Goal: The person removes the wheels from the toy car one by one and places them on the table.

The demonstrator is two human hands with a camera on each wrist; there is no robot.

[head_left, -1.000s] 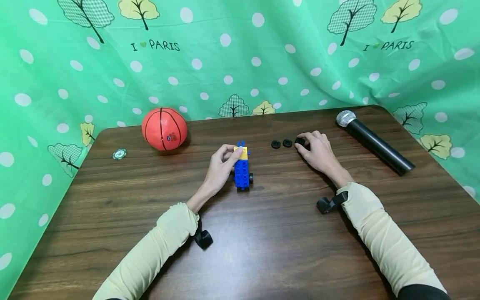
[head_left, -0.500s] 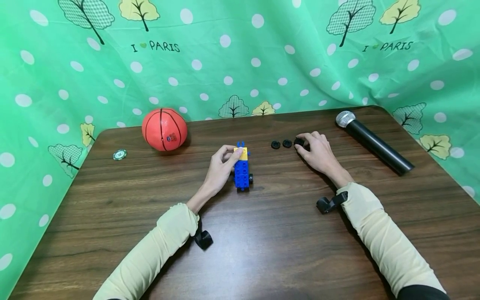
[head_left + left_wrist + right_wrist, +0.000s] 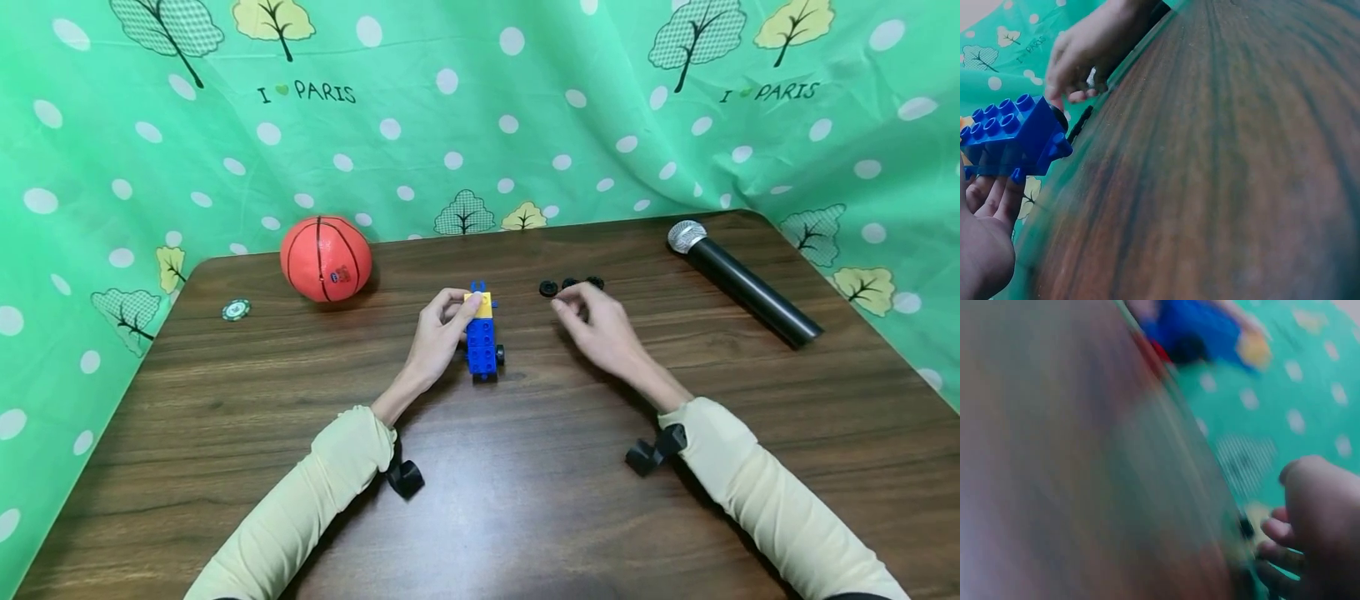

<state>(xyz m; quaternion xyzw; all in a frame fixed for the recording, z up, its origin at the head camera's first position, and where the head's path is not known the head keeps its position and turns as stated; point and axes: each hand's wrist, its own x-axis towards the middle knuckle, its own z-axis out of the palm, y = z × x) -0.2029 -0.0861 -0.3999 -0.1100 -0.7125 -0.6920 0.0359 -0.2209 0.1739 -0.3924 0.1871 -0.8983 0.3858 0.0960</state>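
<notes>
A toy car of blue building bricks (image 3: 481,346) with a yellow brick (image 3: 480,305) at its far end stands mid-table. My left hand (image 3: 437,333) grips it from the left, thumb on the yellow part. A black wheel (image 3: 500,354) sits on the near right of the car, while a bare blue peg juts out at the far right. In the left wrist view, the blue studded body (image 3: 1013,134) rests over the left fingers. My right hand (image 3: 600,329) hovers with loosely bent fingers, no object showing in it, just before a row of loose black wheels (image 3: 548,288).
An orange toy basketball (image 3: 326,259) sits at the back left, with a green-and-white poker chip (image 3: 236,310) beside it. A black microphone (image 3: 753,292) lies at the right. Behind the table hangs a green dotted cloth (image 3: 405,158).
My right hand has left the rightmost loose wheel and moved left, toward the toy car. The wheels stay in their row. My left hand keeps its grip on the car.
</notes>
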